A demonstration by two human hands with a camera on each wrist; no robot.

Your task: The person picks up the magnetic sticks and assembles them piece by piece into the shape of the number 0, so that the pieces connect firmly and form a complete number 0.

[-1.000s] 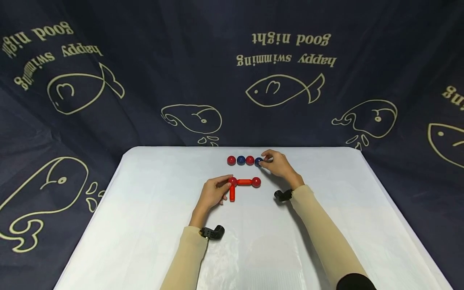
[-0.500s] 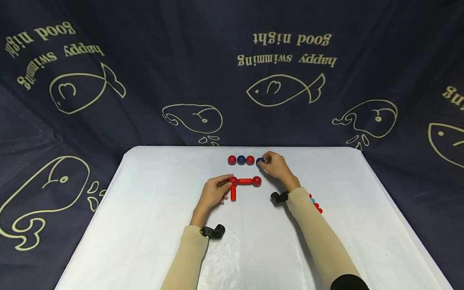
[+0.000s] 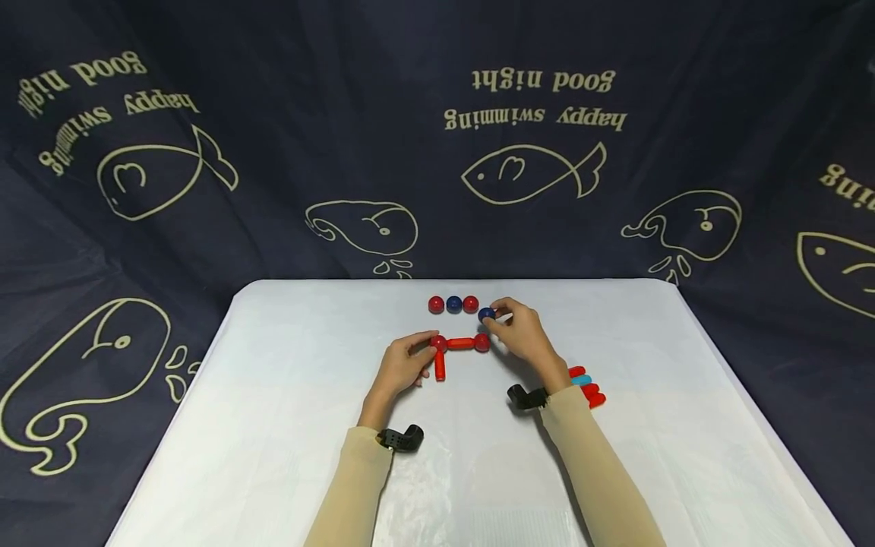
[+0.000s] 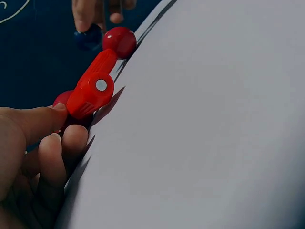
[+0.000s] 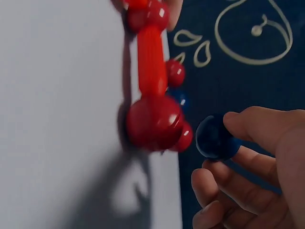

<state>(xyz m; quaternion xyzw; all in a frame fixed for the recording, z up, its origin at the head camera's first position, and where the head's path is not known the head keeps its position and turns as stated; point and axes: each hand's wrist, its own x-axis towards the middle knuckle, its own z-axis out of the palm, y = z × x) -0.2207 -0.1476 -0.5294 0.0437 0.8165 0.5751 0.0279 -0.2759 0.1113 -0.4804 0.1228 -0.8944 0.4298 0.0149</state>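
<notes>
On the table (image 3: 294, 365), three balls (image 3: 454, 305) lie behind the joined rods (image 3: 461, 343).

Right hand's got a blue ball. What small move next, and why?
Probably bring the blue ball toward the bare end of the near red stick: the right hand pinches that ball, the left hand holds the corner red ball, and the stick's near end has no ball.
</notes>
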